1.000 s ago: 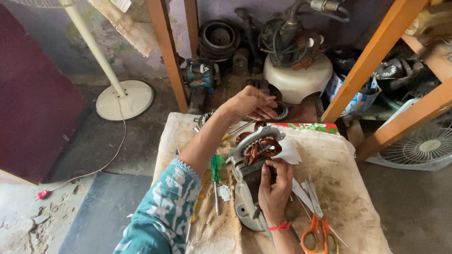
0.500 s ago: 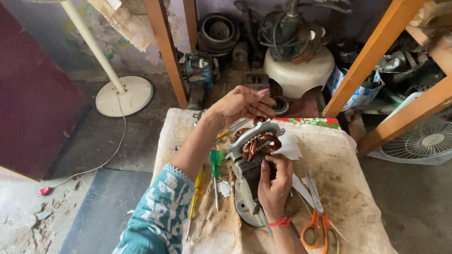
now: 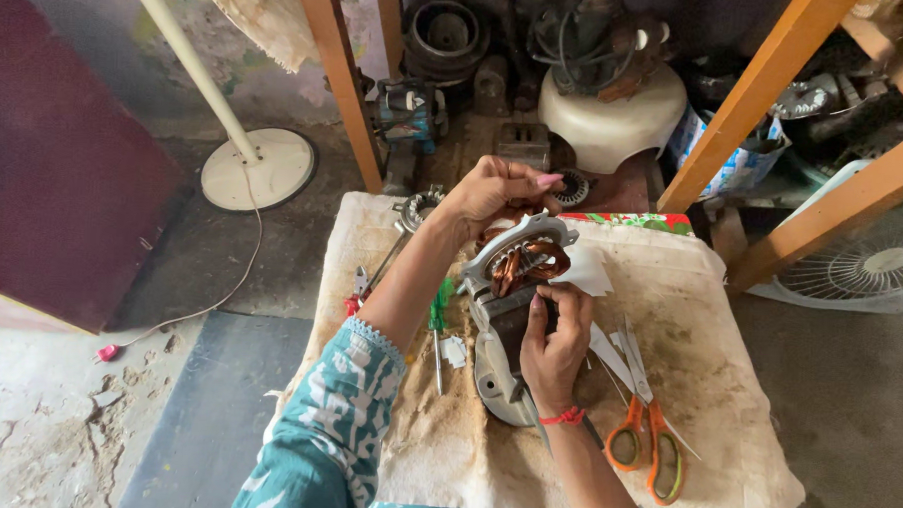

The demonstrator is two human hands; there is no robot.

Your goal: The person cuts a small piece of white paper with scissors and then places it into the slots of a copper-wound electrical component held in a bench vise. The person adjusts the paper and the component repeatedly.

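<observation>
A grey metal motor housing [image 3: 499,316] with copper windings [image 3: 527,259] stands tilted on a stained cloth-covered table [image 3: 707,393]. My left hand [image 3: 494,190] grips the upper rim of the housing from behind. My right hand [image 3: 557,333] is at the front of the housing, fingers pinched at the edge of the windings next to a piece of white paper [image 3: 583,271]. A red thread band circles my right wrist.
Orange-handled scissors [image 3: 645,446] lie right of my right hand. A green-handled screwdriver [image 3: 437,329] and red-handled pliers [image 3: 360,286] lie to the left. Wooden shelf legs [image 3: 337,80], motor parts, a white fan base [image 3: 257,167] and a fan guard [image 3: 871,264] surround the table.
My left hand has drawn back from beyond the housing onto its top rim. The right hand stays at the windings. The view has shifted slightly.
</observation>
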